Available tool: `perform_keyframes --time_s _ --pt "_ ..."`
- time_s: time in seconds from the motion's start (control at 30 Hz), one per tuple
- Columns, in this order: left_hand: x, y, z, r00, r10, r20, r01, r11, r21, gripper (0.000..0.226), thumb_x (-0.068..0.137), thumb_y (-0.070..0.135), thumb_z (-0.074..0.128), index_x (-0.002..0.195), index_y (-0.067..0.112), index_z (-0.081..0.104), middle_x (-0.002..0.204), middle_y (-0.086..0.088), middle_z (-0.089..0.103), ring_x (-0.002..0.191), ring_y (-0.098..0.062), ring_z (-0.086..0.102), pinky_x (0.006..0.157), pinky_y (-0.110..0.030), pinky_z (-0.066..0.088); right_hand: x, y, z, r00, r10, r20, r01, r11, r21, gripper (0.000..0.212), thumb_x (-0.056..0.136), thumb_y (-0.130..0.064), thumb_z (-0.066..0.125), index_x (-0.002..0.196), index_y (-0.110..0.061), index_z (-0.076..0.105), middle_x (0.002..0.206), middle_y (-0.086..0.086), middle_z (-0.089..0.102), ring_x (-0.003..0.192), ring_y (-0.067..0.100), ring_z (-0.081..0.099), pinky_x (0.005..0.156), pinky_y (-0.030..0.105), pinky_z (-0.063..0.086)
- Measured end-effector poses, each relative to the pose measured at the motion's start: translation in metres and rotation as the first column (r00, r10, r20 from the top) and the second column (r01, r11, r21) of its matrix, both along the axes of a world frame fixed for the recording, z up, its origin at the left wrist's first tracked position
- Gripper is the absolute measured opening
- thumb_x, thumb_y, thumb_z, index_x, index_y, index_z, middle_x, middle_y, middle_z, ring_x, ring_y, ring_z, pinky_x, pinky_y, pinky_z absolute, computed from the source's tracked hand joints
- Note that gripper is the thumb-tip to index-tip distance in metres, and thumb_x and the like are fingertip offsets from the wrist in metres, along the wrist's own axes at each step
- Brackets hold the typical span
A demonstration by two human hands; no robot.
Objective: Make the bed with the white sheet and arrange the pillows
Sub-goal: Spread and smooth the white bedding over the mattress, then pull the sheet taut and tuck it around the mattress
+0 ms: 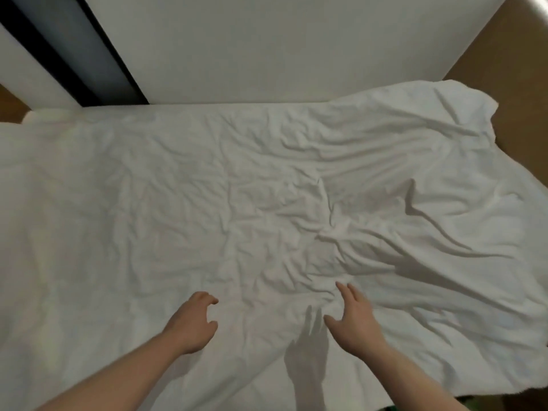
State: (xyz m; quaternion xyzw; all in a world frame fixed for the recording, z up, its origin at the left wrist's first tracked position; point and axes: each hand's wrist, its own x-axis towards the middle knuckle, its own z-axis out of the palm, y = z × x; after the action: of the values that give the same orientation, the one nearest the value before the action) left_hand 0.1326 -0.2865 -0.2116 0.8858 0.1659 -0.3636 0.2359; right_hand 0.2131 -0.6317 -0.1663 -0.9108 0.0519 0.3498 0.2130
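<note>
Both forearms cut off; white sheet (267, 188) hides mattress.

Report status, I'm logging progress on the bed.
Left hand loosely curled, right hand open, neither gripping. White sheet spread, wrinkled, bunched on the right. No pillows in view.

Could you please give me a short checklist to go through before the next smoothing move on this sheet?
1. Left hand free, holding nothing: ok.
2. Right hand free, fingers spread above the cloth: ok.
3. White sheet covers the bed's left part: ok.
4. Sheet flat on the right: not ok, deep folds there.
5. Far right corner squared: not ok, it lies bunched.
6. Pillows within reach: cannot tell, none in view.
</note>
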Motion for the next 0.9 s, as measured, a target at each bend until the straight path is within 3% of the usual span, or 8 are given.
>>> perform_keyframes --time_s 0.23,0.53,0.9 --pt "-0.083 0.056 0.003 0.985 0.165 -0.047 -0.163 0.986 0.045 0.058 0.094 0.036 0.059 0.149 0.028 0.041 0.165 0.002 0.020 0.145 -0.015 0.036 0.116 -0.029 0.031 -0.039 0.061 -0.006 0.992 0.112 -0.052 -0.108 0.992 0.071 0.081 0.094 -0.035 0.063 0.162 -0.024 0.022 0.170 0.003 0.016 0.155 0.023 0.021 0.121 0.035 0.028" --pt "-0.177 0.091 0.013 0.941 0.332 -0.063 -0.327 0.942 0.072 0.058 0.097 0.035 0.058 0.151 0.027 0.039 0.163 0.003 0.021 0.144 -0.015 0.033 0.119 -0.027 0.025 -0.095 0.115 -0.011 0.970 0.215 -0.114 -0.199 0.970 0.137 0.079 0.096 -0.035 0.062 0.163 -0.023 0.021 0.169 0.003 0.019 0.154 0.022 0.026 0.121 0.035 0.029" --pt "-0.290 0.240 -0.004 0.775 0.619 -0.127 -0.588 0.780 0.215 0.058 0.091 0.027 0.067 0.144 0.015 0.047 0.153 -0.008 0.039 0.134 -0.026 0.047 0.111 -0.036 0.039 -0.190 0.243 -0.032 0.948 0.221 -0.227 -0.191 0.971 0.146 0.076 0.098 -0.041 0.061 0.162 -0.026 0.024 0.165 -0.001 0.027 0.146 0.021 0.039 0.115 0.032 0.034"
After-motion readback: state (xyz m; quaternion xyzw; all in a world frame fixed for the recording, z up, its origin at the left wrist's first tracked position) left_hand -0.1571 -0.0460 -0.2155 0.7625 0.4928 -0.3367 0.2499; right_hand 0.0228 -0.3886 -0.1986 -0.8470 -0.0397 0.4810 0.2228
